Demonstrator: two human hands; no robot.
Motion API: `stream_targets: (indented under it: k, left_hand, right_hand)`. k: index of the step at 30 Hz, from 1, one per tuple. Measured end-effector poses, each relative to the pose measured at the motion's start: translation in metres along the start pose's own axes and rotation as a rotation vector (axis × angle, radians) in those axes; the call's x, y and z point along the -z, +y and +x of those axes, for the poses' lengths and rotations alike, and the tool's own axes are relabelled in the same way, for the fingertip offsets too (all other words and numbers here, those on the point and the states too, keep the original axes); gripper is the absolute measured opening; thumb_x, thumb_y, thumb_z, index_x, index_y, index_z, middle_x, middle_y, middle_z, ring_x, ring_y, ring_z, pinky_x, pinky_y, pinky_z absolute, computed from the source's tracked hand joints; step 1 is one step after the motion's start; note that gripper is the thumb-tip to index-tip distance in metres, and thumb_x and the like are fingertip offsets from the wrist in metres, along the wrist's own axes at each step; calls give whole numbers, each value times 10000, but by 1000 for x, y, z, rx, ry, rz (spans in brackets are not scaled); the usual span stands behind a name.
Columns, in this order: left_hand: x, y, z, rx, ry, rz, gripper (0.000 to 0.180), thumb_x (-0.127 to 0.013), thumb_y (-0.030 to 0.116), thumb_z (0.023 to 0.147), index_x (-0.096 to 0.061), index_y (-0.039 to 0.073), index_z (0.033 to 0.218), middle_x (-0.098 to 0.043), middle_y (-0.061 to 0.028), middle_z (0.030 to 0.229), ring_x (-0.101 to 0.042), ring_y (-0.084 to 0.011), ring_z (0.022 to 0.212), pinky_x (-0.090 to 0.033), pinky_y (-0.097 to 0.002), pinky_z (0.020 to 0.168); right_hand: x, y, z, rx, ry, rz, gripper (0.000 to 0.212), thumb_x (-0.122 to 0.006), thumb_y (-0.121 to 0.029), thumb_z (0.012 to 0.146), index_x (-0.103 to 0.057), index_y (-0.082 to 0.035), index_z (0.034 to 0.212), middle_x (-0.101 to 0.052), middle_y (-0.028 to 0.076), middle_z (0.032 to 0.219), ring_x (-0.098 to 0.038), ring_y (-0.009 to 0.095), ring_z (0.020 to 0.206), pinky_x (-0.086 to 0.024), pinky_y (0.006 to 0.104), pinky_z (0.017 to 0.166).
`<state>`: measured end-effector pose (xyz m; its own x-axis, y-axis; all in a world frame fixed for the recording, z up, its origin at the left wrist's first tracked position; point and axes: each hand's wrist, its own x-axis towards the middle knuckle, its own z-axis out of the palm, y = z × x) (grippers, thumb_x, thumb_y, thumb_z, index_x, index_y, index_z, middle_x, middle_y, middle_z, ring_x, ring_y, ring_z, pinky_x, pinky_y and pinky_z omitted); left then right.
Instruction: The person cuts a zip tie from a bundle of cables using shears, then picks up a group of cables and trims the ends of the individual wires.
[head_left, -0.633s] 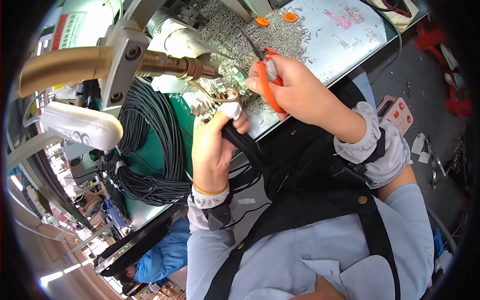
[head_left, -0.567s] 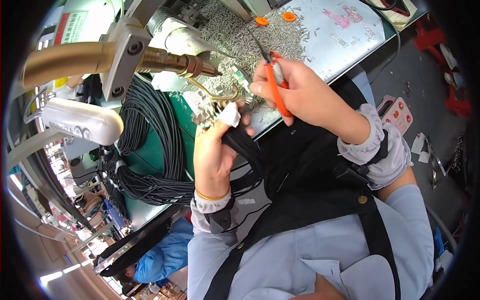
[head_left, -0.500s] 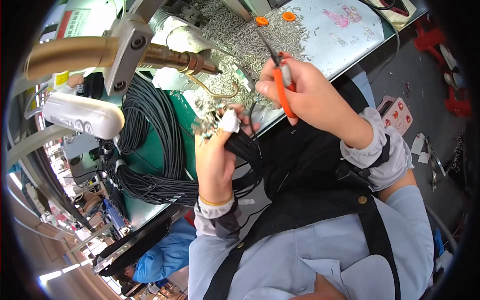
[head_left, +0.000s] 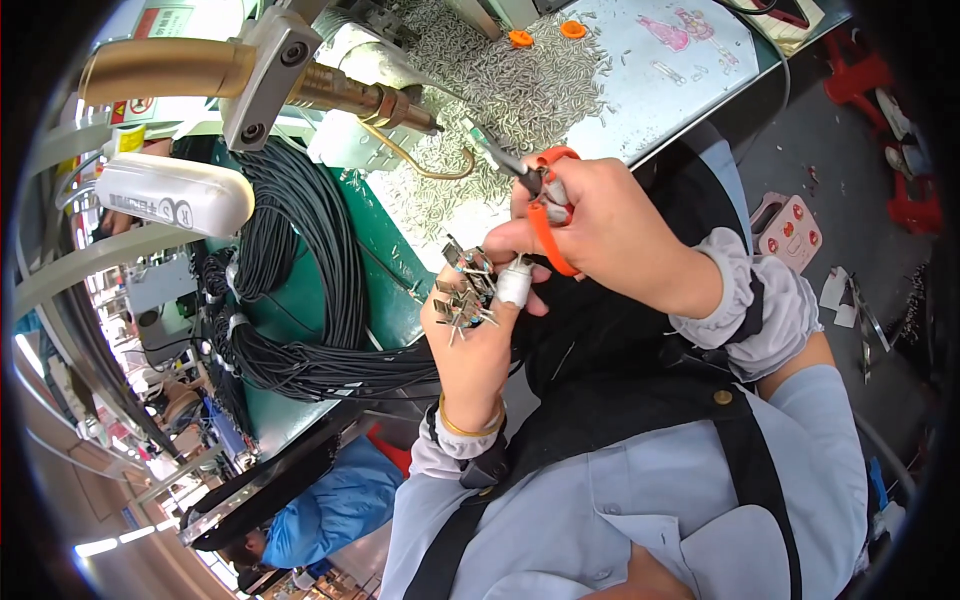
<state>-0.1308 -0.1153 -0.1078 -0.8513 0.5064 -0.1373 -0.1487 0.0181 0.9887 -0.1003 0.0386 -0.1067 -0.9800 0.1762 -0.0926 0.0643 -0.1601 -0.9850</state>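
Observation:
My right hand (head_left: 612, 215) is closed round a pair of scissors with orange handles (head_left: 541, 232), its dark blades pointing up and left over the bench. Just below it, my left hand (head_left: 468, 360) is closed on a bunch of black cables whose metal connector ends (head_left: 462, 295) stick out above the fingers. White tape (head_left: 515, 283) wraps the left thumb. The two hands are nearly touching, and the right fingers partly hide the left fingertips. From the left hand a black cable bundle (head_left: 375, 368) runs left across the green bench top (head_left: 395, 310).
Small metal pins (head_left: 535, 95) are heaped over the bench's far side, with two orange caps (head_left: 573, 30) by them. A brass-coloured machine nozzle (head_left: 350, 98) and a white cylindrical part (head_left: 175, 195) overhang the left. Coiled black cables (head_left: 320, 220) lie beneath. Someone in blue (head_left: 330, 510) is lower left.
My left hand has moved right and slightly down with the cables, closer to the right hand. The right hand has shifted slightly left, and the scissors have tilted further left.

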Motion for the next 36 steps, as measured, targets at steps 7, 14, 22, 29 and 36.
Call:
stream_targets:
  k: [7, 14, 22, 29, 36]
  left_hand:
    - [2, 2, 4, 52, 45, -201, 237, -567, -14, 785, -486, -30, 1007, -581, -135, 782, -521, -140, 533, -393, -204, 454]
    - [18, 8, 5, 310, -186, -586, 282, -509, 91, 834, -422, 46, 1098, -438, -44, 611, -350, -70, 446, -275, -186, 395]
    - [17, 11, 6, 476, -200, -869, 270, -483, 106, 834, -428, 59, 1094, -347, -7, 570, -273, -51, 423, -228, -191, 381]
    - [6, 6, -4, 327, -13, -453, 209, -475, 7, 799, -486, 27, 1006, -413, -9, 607, -299, -47, 421, -231, -191, 377]
    - [-10, 0, -6, 88, 212, -94, 251, -505, -96, 735, -501, 3, 965, -489, -26, 683, -344, -40, 436, -260, -185, 388]
  right_hand:
    - [0, 23, -6, 792, 289, -797, 236, -679, -79, 683, -601, -35, 902, -619, 102, 721, -613, 168, 616, -424, 221, 444]
    - [-2, 28, -17, 789, 208, -636, 249, -641, -17, 707, -609, -37, 953, -637, 112, 808, -636, 165, 669, -463, 216, 479]
    - [-5, 38, -13, 617, 160, -291, 226, -660, 25, 675, -607, -34, 886, -632, 80, 785, -630, 181, 638, -478, 234, 501]
    - [-8, 36, -11, 878, 292, -613, 172, -660, 11, 683, -555, -31, 812, -605, 69, 736, -608, 209, 600, -460, 252, 481]
    - [-14, 36, -20, 594, 250, -565, 144, -614, -6, 737, -521, -20, 846, -583, 80, 731, -572, 214, 570, -444, 248, 503]
